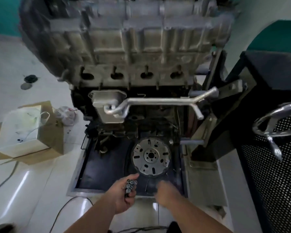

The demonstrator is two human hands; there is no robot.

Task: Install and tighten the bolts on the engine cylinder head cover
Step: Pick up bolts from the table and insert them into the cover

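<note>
Gripping a bundle of bolts (130, 184) low in the frame's centre, the left hand (123, 195) is curling its fingers round them, heads up. The right hand (166, 193) is hovering just beside, blurred; its fingers cannot be judged. The engine (133, 47) is filling the upper frame, a flywheel (151, 156) lying in the tray (94, 174) below.

Glossy white tile floor (32, 179) threw back bright glare, and teal walls (5, 15) closed in behind it. A cardboard box (23, 130) sat on that floor, with a black perforated chair (274, 165) well apart to its right.
</note>
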